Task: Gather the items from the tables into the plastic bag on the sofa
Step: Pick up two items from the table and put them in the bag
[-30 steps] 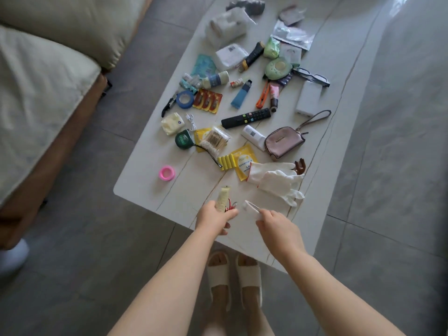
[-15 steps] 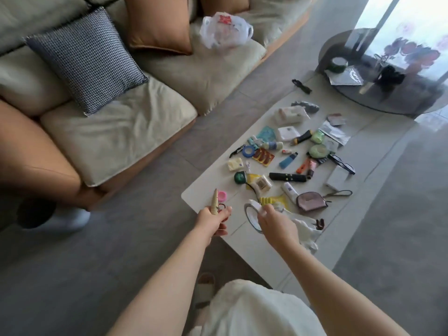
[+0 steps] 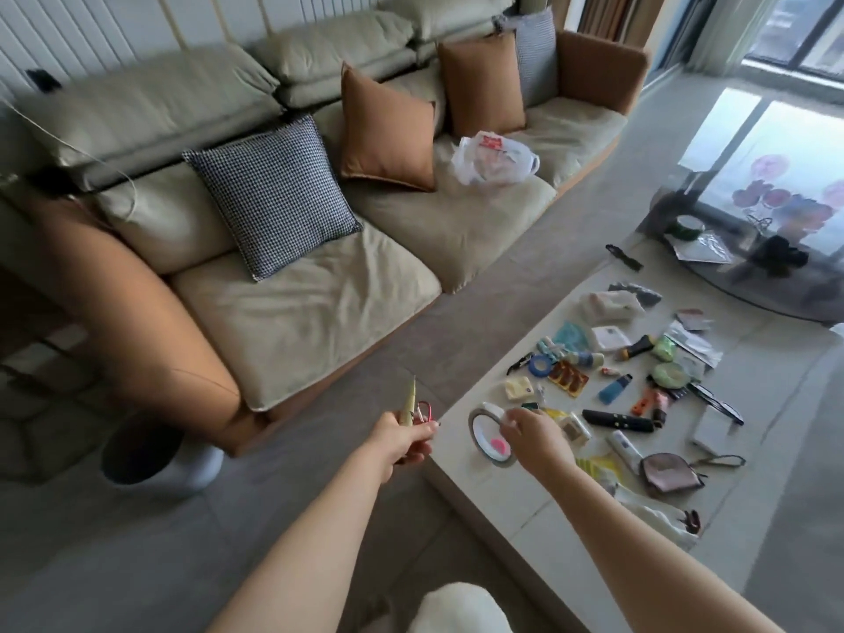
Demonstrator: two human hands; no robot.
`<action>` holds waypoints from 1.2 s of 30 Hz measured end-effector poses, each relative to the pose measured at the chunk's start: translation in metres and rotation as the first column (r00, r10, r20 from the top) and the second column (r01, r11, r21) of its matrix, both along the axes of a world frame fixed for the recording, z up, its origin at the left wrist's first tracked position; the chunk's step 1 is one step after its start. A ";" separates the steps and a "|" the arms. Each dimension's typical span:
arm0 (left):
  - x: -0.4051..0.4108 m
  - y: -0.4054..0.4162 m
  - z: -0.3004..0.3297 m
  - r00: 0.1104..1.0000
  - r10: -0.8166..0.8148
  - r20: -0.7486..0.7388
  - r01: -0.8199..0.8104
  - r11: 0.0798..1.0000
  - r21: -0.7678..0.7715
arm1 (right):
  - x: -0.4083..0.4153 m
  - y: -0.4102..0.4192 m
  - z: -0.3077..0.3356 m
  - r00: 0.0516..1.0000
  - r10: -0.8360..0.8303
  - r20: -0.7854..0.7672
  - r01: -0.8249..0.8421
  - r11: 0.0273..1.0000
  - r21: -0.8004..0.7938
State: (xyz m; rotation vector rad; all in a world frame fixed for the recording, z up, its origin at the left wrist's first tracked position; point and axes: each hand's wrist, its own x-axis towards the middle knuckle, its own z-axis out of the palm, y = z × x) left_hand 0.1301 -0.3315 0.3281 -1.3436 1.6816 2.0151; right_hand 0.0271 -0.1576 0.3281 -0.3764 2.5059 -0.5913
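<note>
My left hand [image 3: 402,441] grips a small pale yellow tube [image 3: 408,404] together with a thin red looped thing [image 3: 424,411], held over the floor between sofa and table. My right hand [image 3: 532,434] pinches a clear tape roll [image 3: 488,434] above the near corner of the white table [image 3: 516,500]. A pink ring shows through the roll. The white plastic bag [image 3: 495,158] with red print lies on the sofa's far seat cushion [image 3: 456,221], beside an orange pillow. Many small items are spread over the table, among them a black remote [image 3: 616,421] and a pink pouch [image 3: 669,470].
A checked pillow [image 3: 274,194] and two orange pillows [image 3: 388,125] sit on the sofa. A dark round glass table [image 3: 753,267] with a few items stands beyond the white one. A white-and-dark bin [image 3: 155,454] stands by the sofa arm. Grey floor runs between sofa and table.
The view has swung up and left from the table toward the sofa. Both hands have lifted off the table, the left with the tube and the right with the tape roll.
</note>
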 end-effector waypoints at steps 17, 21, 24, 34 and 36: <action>-0.043 -0.149 0.018 0.990 0.116 -0.080 -0.112 0.992 0.058 | -0.052 -0.159 0.009 0.982 -0.191 -0.010 0.185 0.963 -0.194; -0.075 -0.166 0.018 0.990 0.132 -0.055 -0.132 0.991 0.008 | -0.090 -0.177 0.002 0.983 -0.186 -0.006 0.182 0.964 -0.192; -0.099 -0.181 0.017 0.991 0.127 -0.052 -0.127 0.992 0.000 | -0.118 -0.189 0.000 0.976 -0.217 0.018 0.216 0.954 -0.206; -0.183 -0.232 0.019 0.991 0.132 -0.032 -0.128 0.987 0.097 | -0.190 -0.233 -0.008 0.943 -0.331 0.042 0.330 0.910 -0.249; -0.204 -0.248 0.016 0.996 0.084 -0.027 -0.081 0.990 0.115 | -0.204 -0.246 -0.012 0.926 -0.377 0.039 0.373 0.891 -0.259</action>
